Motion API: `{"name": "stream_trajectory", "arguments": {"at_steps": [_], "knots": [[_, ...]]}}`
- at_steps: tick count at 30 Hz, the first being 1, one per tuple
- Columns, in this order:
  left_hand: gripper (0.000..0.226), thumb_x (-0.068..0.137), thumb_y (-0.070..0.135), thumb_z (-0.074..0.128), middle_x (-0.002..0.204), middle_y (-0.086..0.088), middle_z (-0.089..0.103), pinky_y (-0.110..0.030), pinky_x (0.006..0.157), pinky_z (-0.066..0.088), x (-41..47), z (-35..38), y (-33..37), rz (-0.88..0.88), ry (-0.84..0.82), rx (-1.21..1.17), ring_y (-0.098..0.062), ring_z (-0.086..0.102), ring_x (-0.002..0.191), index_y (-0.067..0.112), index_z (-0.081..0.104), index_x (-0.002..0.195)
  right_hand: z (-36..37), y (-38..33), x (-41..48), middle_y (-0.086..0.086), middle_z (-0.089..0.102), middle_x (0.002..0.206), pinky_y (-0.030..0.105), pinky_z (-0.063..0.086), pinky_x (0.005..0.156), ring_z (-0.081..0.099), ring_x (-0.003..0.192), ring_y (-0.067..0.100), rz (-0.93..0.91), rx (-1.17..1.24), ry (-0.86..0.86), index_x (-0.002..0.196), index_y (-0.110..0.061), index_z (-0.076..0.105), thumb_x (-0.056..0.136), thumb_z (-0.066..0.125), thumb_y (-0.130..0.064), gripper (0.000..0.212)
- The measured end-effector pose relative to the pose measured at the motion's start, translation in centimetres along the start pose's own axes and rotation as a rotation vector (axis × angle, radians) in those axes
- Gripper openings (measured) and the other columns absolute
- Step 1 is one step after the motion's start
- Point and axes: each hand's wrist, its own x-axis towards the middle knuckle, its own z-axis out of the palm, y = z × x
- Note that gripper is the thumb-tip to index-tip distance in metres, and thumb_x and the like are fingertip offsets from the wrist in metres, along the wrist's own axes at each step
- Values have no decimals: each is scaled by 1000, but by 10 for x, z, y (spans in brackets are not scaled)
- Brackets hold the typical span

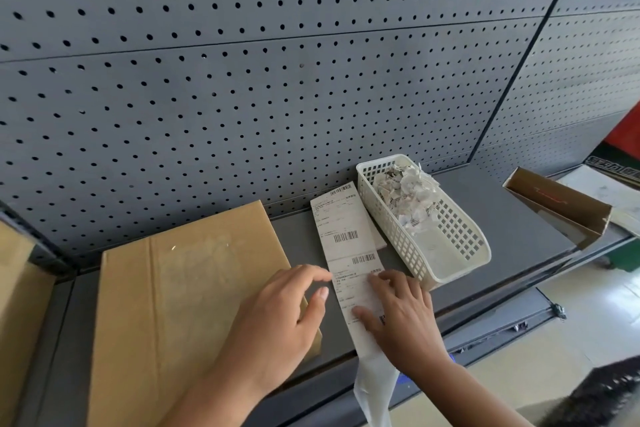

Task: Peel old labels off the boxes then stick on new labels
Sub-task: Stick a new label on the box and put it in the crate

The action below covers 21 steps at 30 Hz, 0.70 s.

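The left hand [280, 315] is relaxed and open. It hovers over the near right corner of the flat cardboard box [166, 288], and its forefinger tip reaches the left edge of the label strip [341, 229]; the thumb stands apart from it. The right hand [398, 315] lies on the strip with its fingers arched. Its thumb is planted mid-strip and its fingertips are at the strip's right edge, but I cannot tell whether they press the paper flat or lift an edge.

Just beyond the right hand's fingers, a white basket [450, 253] holds torn label scraps [405, 191] at its far end. Its near corner almost touches the knuckles. Bare shelf [502, 229] opens to the right of the basket, as far as an open brown box [561, 204] at the shelf's end. A pegboard wall [242, 80] closes off the back.

The strip runs lengthways away from the hands toward the pegboard, printed side up. Its blank tail hangs over the shelf's front edge below the right wrist. The cardboard box lies under and left of the left hand, its long side running the same way as the strip.
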Motion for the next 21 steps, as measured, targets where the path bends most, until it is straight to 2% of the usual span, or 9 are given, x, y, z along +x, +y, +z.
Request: {"name": "stream_trajectory", "arguments": {"at_steps": [3,5,6,10,12,14,17,19,21], "knots": [[22,101,45,44,111,31,60,-11,78,43,5,5,-3,-9,7,-4,2,57,100,43,59,117,-2,2,-7,-9,27,154,35,19,116,23,142,17,-65,-2,-68,154,-31,29,70,7,-97,109],[21,101,44,45,113,32,60,-11,79,44,5,7,-5,-17,-4,-3,2,57,102,44,59,117,-3,4,-9,-11,21,157,34,16,117,17,145,15,-89,-7,-109,156,-33,25,66,8,-99,113],[21,101,44,45,115,32,60,-13,78,45,5,8,-7,-16,-7,-3,2,58,102,44,59,118,-1,5,-10,-12,24,156,35,18,117,19,144,15,-91,7,-102,155,-33,28,68,11,-99,111],[23,101,46,44,117,33,60,-15,78,47,7,9,-8,-22,-17,-28,3,59,103,44,59,118,9,5,-12,-15,50,135,37,38,105,39,129,14,-40,65,23,137,-36,56,79,34,-85,79],[23,101,45,44,116,33,60,-12,74,44,8,8,-7,-27,-16,-35,2,60,98,44,59,118,14,6,-13,-17,55,124,35,44,97,42,120,11,-53,75,101,129,-37,63,81,42,-77,67],[21,102,43,46,113,32,61,-9,70,40,10,9,-6,-31,-20,-41,3,60,92,43,60,119,17,8,-13,-19,56,118,32,45,93,43,114,10,-79,97,160,123,-38,67,86,46,-69,53],[18,102,41,48,105,31,62,-10,68,40,14,10,-5,-44,-2,-62,4,59,83,42,61,115,17,13,-9,-20,53,103,25,45,83,44,95,5,-108,209,285,99,-34,73,94,53,-46,24],[18,101,42,48,103,31,61,-11,69,42,19,11,-6,-56,9,-67,0,61,87,42,61,114,16,12,-7,-20,49,99,14,38,81,40,91,2,-92,262,309,90,-28,72,92,66,-28,6],[17,101,37,51,101,29,62,-10,71,42,23,13,-6,-53,12,-56,2,59,95,39,62,113,18,11,-7,-17,44,106,14,41,83,42,95,3,-72,302,265,89,-24,70,90,72,-22,3]]}}
